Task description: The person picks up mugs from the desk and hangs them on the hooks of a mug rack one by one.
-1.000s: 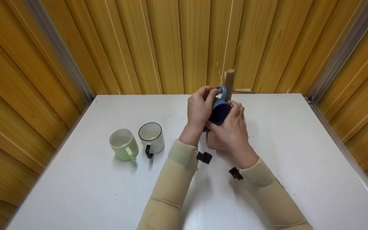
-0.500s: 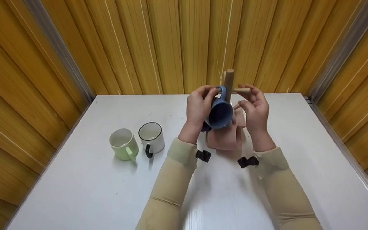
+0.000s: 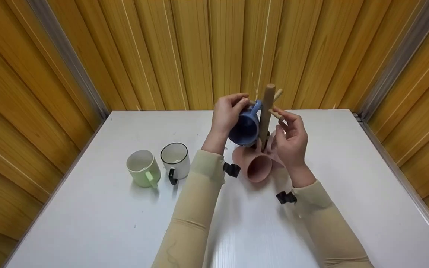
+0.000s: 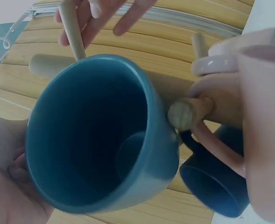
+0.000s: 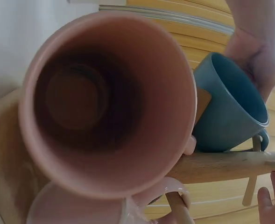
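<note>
Blue mug (image 3: pixel 243 131) hangs tilted by its handle on the left peg (image 3: pixel 253 102) of the wooden mug tree (image 3: pixel 267 108), mouth toward the head camera. Lower down: front pink mug (image 3: pixel 259 169) just beneath, plus a dark blue mug (image 4: pixel 214 182) in the left wrist view. Green mug (image 3: pixel 143 173) and black-rimmed white mug (image 3: pixel 179 167) stand well apart on the surface (image 3: pixel 88 223).

Risks: if the tree gets twisted or tipped, handle could slide off the peg end and the mug drop; a swing could also knock it on the pink mug below.

Left hand (image 3: pixel 225 115) sits high, left of the post, fingers seemingly pinching the peg's outer end beside the handle. Right hand (image 3: pixel 293 143) is raised opposite, fingers curled about the right peg (image 3: pixel 278 116); how firmly, can't tell.
</note>
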Action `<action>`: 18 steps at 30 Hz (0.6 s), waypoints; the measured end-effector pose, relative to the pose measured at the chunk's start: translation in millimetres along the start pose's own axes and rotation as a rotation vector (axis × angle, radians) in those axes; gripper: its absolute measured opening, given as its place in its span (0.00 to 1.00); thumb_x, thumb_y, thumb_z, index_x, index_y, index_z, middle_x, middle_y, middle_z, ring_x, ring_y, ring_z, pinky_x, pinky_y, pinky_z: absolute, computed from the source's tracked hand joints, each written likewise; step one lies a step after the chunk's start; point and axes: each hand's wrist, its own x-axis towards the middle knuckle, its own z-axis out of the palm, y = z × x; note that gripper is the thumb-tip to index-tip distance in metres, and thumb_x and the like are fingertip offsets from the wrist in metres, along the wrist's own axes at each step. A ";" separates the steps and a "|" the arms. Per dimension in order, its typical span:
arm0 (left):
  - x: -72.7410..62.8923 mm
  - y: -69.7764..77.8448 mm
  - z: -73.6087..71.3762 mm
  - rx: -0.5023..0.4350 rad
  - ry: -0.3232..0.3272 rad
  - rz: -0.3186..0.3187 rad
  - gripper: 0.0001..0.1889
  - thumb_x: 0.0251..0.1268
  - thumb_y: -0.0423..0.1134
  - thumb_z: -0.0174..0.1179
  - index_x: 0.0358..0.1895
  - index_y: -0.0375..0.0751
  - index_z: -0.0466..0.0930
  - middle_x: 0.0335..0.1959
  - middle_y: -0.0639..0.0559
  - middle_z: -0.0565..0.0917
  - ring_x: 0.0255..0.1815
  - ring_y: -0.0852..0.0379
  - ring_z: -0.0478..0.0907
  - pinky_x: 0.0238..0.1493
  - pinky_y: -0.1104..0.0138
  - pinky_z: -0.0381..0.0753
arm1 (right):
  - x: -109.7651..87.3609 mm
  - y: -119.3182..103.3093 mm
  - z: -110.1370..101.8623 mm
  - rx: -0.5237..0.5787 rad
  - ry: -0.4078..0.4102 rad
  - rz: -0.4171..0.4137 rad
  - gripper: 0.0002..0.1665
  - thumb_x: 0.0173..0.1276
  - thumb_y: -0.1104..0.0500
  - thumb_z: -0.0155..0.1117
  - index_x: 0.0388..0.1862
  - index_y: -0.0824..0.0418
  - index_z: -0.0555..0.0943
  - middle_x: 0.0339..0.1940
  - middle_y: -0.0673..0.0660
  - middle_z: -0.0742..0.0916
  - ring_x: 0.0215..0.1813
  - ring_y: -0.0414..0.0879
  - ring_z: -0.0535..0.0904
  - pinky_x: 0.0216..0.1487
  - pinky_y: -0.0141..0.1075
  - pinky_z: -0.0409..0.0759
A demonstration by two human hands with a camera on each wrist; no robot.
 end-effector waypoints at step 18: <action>23.5 0.7 -1.5 0.180 -0.012 0.003 0.16 0.74 0.40 0.63 0.60 0.42 0.86 0.56 0.48 0.89 0.58 0.54 0.86 0.61 0.67 0.83 | 12.9 0.2 15.4 -0.267 -0.095 -0.321 0.16 0.63 0.76 0.70 0.49 0.66 0.89 0.48 0.63 0.91 0.56 0.47 0.87 0.63 0.31 0.81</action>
